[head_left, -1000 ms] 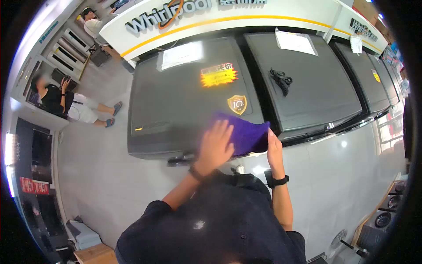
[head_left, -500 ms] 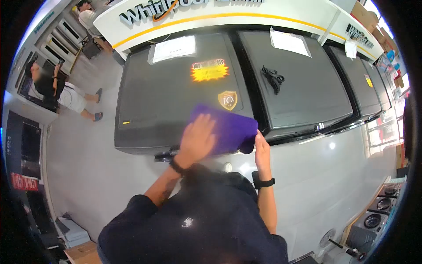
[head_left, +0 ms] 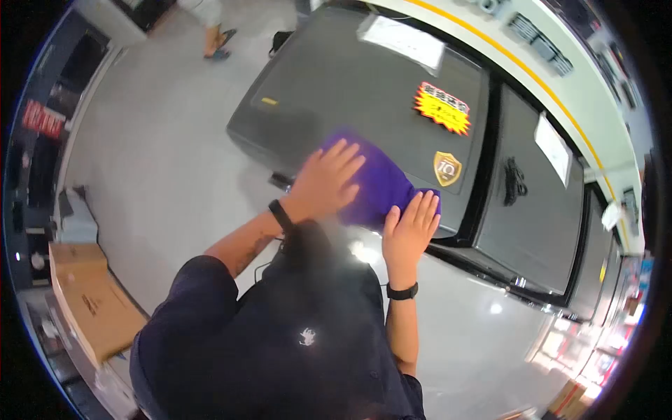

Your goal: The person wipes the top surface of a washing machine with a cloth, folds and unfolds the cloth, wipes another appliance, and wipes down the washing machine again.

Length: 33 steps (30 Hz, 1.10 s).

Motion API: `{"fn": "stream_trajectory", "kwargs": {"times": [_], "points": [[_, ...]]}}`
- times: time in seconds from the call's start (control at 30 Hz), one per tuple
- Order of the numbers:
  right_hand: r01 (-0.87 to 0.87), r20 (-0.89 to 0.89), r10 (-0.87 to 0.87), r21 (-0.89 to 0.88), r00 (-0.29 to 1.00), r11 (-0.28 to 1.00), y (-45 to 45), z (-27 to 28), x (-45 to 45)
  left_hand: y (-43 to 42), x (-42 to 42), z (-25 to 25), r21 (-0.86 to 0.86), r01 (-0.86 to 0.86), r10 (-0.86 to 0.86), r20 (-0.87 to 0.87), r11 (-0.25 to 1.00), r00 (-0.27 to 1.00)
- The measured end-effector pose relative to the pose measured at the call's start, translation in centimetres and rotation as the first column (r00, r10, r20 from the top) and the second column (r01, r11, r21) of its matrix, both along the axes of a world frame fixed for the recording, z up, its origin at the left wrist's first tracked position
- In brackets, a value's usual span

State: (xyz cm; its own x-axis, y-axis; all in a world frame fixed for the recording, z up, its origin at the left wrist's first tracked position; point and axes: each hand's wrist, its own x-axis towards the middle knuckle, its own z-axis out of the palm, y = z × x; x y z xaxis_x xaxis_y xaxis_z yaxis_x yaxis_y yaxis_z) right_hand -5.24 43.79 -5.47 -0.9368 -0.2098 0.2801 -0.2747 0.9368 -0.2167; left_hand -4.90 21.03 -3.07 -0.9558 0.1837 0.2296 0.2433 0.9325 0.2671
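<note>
A purple cloth (head_left: 378,178) lies over the front part of a dark grey appliance top (head_left: 336,77). My left hand (head_left: 325,180) rests on the cloth's left side, fingers spread. Palm down, my right hand (head_left: 411,231) presses on the cloth's right end with its fingers stretched out flat. Just beyond the cloth are a gold shield sticker (head_left: 446,169) and a yellow-and-red starburst label (head_left: 442,108). A small yellow sticker (head_left: 269,101) is near the left edge of the top.
A second dark grey appliance (head_left: 535,217) stands to the right, with a black cord-like bundle (head_left: 514,183) and a white sheet (head_left: 553,148) on it. White paper (head_left: 402,42) lies at the back of the first. A cardboard box (head_left: 94,297) is at left; a person's legs (head_left: 210,28) show behind.
My view has turned, so the appliances appear rotated and further right. My right hand has gone from the cloth's right edge to lying flat on it. The left hand stays on the cloth.
</note>
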Motion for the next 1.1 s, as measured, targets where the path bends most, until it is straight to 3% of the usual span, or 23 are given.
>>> {"fn": "stream_trajectory", "kwargs": {"times": [0.13,0.27,0.37,0.53,0.63,0.67,0.7,0.77,0.83,0.87,0.93,1.0,1.1], "points": [[-0.294,-0.042,0.293,-0.019,0.955,0.956,-5.4,0.8,-1.2,-6.8,1.2,-1.3,-0.042,-0.193,0.19,-0.074,0.98,0.979],[-0.499,-0.041,0.499,0.009,0.866,0.866,-12.3,1.5,-2.1,-12.6,2.5,-2.4,0.026,-0.303,0.302,-0.2,0.953,0.932],[-0.553,-0.013,0.556,0.089,0.831,0.828,-16.6,1.3,-2.6,-14.2,1.8,-3.5,0.12,-0.295,0.316,-0.228,0.948,0.921],[-0.556,-0.068,0.573,0.174,0.817,0.813,-20.1,-0.8,-1.7,-12.5,1.4,-5.2,0.444,-0.266,0.465,-0.436,0.856,0.77],[-0.604,-0.106,0.599,-0.031,0.794,0.796,-22.0,0.4,-0.9,-13.4,2.6,-5.4,0.613,-0.123,0.491,-0.478,0.78,0.728],[-0.607,-0.075,0.602,-0.092,0.795,0.789,-22.8,0.6,-0.6,-14.3,3.6,-5.7,0.692,-0.129,0.456,-0.313,0.71,0.833],[-0.606,-0.047,0.607,-0.156,0.794,0.78,-23.8,0.8,-0.6,-15.7,5.0,-5.0,0.722,-0.135,0.443,-0.256,0.679,0.859],[-0.592,-0.006,0.602,-0.195,0.798,0.782,-26.6,2.5,0.8,-19.1,7.7,-5.5,0.823,-0.222,0.465,-0.057,0.522,0.884],[-0.661,0.015,0.702,-0.324,0.712,0.677,-29.8,2.9,1.6,-23.2,11.9,-6.7,0.835,-0.287,0.488,0.026,0.468,0.873],[-0.701,0.088,0.752,-0.304,0.653,0.645,-31.7,2.6,2.3,-25.0,14.5,-7.5,0.838,-0.324,0.499,0.074,0.438,0.864],[-0.776,0.234,0.82,-0.268,0.523,0.571,-35.3,1.4,4.1,-28.2,19.4,-9.5,0.751,-0.427,0.488,0.161,0.504,0.858],[-0.874,0.244,0.895,-0.232,0.374,0.428,-39.6,-1.6,6.3,-31.1,25.2,-11.6,0.613,-0.546,0.532,0.23,0.571,0.815],[-0.951,0.405,0.907,-0.222,0.113,0.218,-46.0,-3.9,11.0,-32.3,34.7,-13.5,0.618,-0.639,0.563,0.354,0.459,0.747]]}}
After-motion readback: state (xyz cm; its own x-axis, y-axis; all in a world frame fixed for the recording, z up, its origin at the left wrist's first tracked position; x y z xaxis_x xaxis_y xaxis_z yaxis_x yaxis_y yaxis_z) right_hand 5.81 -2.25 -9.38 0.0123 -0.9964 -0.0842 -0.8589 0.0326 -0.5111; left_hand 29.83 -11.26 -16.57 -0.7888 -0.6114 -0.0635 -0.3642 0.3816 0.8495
